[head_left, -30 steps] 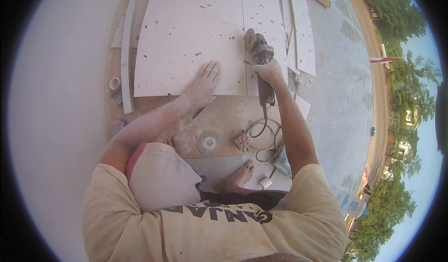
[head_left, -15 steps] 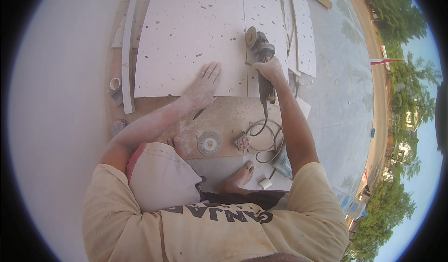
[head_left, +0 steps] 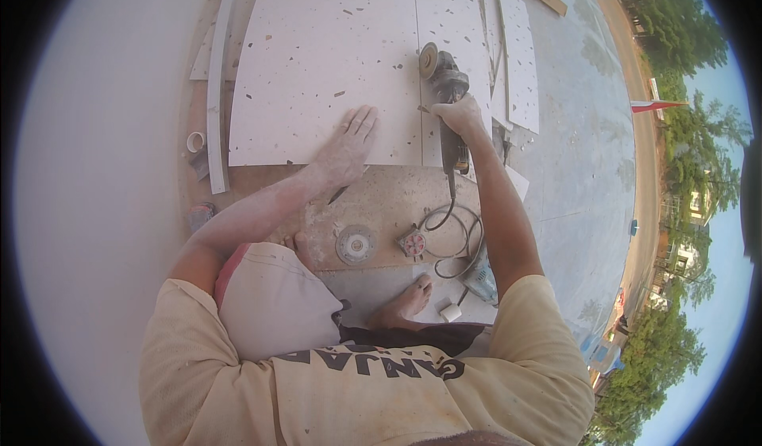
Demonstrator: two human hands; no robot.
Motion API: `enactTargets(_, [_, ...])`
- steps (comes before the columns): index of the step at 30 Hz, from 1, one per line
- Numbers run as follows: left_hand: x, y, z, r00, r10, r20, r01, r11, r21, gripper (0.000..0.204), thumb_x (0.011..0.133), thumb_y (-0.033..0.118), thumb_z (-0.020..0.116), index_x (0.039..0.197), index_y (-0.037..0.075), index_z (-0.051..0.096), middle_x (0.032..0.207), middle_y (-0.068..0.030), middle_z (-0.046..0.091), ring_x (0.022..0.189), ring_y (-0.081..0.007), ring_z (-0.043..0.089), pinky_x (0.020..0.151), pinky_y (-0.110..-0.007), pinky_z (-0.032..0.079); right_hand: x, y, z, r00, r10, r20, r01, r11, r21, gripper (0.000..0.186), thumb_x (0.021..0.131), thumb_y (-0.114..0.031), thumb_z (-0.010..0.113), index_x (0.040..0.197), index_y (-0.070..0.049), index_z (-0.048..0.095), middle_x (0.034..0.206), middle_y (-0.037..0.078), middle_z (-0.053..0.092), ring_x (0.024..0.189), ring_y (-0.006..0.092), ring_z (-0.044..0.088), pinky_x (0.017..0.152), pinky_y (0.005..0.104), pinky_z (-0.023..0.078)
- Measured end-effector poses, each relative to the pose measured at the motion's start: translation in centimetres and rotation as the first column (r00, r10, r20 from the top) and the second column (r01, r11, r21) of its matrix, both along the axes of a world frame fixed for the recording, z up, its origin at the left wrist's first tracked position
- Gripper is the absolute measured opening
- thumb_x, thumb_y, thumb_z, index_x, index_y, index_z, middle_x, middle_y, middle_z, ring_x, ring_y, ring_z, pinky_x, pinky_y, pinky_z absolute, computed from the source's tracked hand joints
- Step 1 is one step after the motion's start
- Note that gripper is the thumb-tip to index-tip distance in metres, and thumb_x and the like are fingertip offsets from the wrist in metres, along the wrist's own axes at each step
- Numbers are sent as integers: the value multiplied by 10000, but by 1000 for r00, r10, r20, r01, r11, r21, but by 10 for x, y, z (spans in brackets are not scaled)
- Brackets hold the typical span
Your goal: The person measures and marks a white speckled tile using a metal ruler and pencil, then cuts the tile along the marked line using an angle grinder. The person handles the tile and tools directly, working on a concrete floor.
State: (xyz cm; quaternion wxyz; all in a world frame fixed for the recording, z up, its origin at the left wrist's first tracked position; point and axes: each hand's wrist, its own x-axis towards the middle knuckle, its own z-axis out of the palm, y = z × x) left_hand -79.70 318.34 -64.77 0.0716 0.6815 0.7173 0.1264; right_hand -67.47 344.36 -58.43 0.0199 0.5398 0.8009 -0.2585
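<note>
The white speckled tile (head_left: 317, 65) lay on a dusty brown board (head_left: 381, 196). The left hand (head_left: 347, 138) rested flat near the middle of the tile's near edge, relaxed and gripping nothing. The right hand (head_left: 460, 117) was clenched around a grinder (head_left: 449, 86), held toward the tile's right edge. Its wheel (head_left: 428, 61) stood just right of a thin line (head_left: 420, 121) running up from the near edge; whether it touched could not be told. A spare disc (head_left: 355, 244) lay by the board's near edge.
</note>
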Motion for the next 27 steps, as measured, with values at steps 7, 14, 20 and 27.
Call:
enactTargets(7, [0,0,2,1000,-4,-10,4,1000,-8,881,774,174,672,1499,-171,309,1612,-326,256,1552,-429,180,1291,-519,131,-2,-1,3,999,16,42,-15,1000,-18,769,624,-349,833,1184,138,632,1116,270,711,1043,351,712,895,399,573])
enactTargets(14, [0,1,1,1000,-4,-26,4,1000,2,876,790,183,679,1499,-172,305,1610,-325,254,1546,-430,190,1290,-517,140,-4,4,9,997,41,69,-34,994,-105,832,667,-336,826,1286,153,562,1207,286,685,1135,352,688,949,397,557])
enactTargets(20, [0,0,5,1000,-8,1,8,1000,-7,867,799,174,671,1500,-175,298,1611,-327,251,1546,-433,188,1290,-515,141,-9,3,14,999,27,22,-24,994,-108,720,640,-313,820,1187,123,649,1145,273,716,1083,352,711,926,402,570])
enactTargets(27, [0,0,1,1000,-1,31,0,1000,23,864,766,121,651,1499,-174,301,1613,-329,247,1547,-434,187,1291,-518,140,-16,5,18,1000,5,29,-2,994,-106,682,627,-311,815,1146,111,680,1115,272,726,1064,358,720,917,408,577])
